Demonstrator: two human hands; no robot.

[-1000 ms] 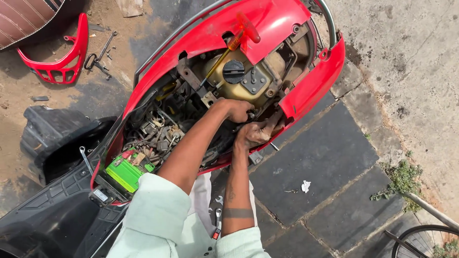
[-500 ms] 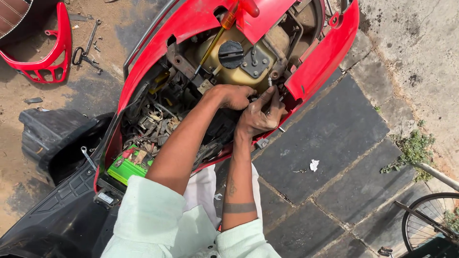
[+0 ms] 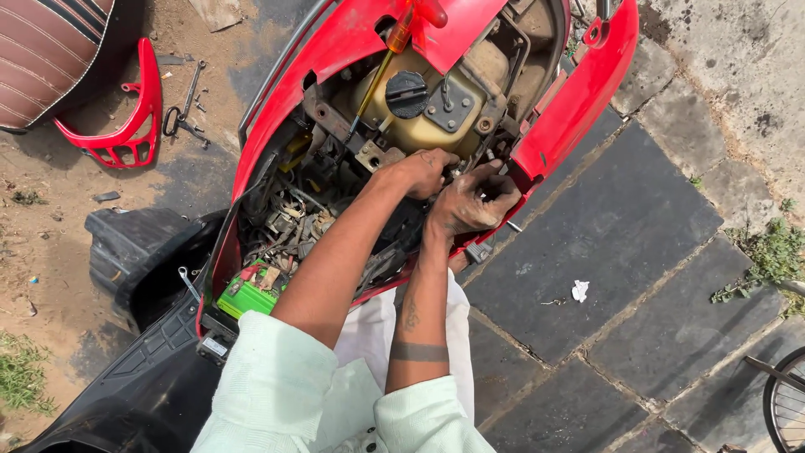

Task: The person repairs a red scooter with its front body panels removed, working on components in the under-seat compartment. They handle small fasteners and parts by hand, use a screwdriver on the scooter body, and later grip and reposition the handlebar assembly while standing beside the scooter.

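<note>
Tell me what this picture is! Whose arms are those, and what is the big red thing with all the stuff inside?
The picture comes from a camera worn on a person's head, looking down, so the arms are that person's own. The red thing is a scooter with its seat and covers taken off, so you see its insides: a yellowish fuel tank with a black cap, tangled wires, and a green battery. The left hand and right hand reach in beside the tank; what they hold is too hidden to tell. An orange-handled screwdriver rests on the scooter. A red loose panel and a striped seat lie on the dirt.

ground: dark stone paving [image 3: 637, 252] | dirt [image 3: 50, 226] | light: sunlit
</note>
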